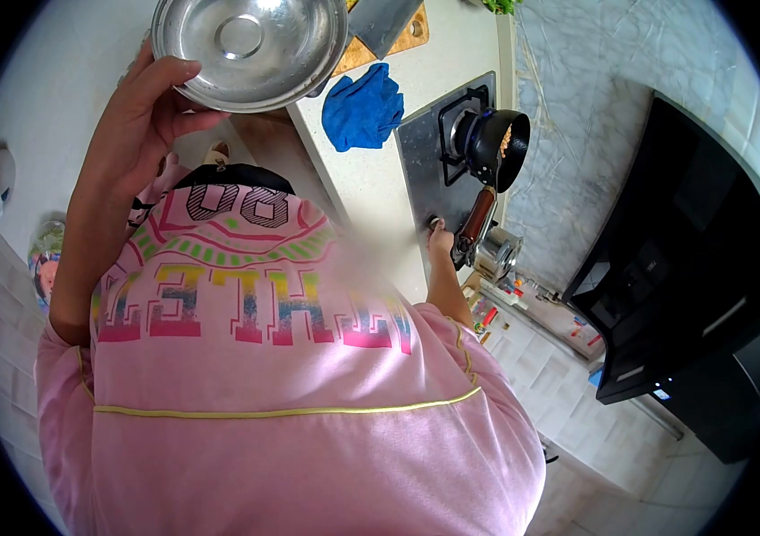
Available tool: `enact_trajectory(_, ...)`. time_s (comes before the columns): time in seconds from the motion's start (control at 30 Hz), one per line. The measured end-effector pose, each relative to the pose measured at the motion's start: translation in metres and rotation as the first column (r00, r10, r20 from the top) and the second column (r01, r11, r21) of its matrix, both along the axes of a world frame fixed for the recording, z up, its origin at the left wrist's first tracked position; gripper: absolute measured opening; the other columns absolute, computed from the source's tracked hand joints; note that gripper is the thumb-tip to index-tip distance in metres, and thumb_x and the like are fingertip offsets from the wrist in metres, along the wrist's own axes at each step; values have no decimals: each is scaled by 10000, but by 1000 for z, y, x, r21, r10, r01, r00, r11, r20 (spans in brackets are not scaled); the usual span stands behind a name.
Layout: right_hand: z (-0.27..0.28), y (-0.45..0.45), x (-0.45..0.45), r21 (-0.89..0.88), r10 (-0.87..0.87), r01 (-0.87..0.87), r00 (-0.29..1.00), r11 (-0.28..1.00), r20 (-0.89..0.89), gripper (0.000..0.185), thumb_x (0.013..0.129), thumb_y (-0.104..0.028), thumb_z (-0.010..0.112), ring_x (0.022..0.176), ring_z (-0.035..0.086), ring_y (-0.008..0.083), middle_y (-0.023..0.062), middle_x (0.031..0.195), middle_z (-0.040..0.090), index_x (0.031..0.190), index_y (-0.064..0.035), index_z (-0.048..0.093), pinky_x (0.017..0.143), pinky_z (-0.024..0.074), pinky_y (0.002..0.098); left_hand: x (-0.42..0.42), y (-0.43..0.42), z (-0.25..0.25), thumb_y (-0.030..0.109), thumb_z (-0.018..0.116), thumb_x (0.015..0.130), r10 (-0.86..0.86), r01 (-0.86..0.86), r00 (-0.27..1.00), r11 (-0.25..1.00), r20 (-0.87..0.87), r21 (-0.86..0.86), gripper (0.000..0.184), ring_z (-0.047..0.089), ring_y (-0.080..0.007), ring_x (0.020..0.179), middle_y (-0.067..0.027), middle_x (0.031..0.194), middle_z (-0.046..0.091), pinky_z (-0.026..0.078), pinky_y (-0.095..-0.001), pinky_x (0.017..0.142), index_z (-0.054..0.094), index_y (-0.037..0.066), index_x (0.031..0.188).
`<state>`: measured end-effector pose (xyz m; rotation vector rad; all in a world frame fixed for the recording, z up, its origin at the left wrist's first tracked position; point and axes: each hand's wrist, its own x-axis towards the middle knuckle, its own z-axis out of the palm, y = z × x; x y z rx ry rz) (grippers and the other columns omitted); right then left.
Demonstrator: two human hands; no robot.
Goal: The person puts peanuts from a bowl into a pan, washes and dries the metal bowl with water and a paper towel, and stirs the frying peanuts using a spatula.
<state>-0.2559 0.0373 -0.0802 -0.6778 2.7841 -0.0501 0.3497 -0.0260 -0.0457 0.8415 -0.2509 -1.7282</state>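
Though cropped, metal bowl [250,52] seems round.

1. Here on your right, you've got the marbled wall [567,54], whitish-grey, veins running all through it!
2. Against it looms your range hood [692,223], big, black and glossy, catching pale streaks of light.
3. Your pale countertop [364,180] runs alongside you.
4. Look low right: light tiles [514,371], seams showing!
5. Out left, a pale surface [49,98] spreads wide; floor or wall, it's hard to call.
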Motion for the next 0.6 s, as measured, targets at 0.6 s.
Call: enact_trajectory(0.6,18,18,16,-81,61,-68,995,994,-81,617,873,-548,389,397,442,184,68,482,477,580,-19,515,394,348,325,14,2,-2,119,511,819,6,-5,1000,998,-8,67,515,629,-186,841,-122,1079,536,583,-268,649,307,31,1285)
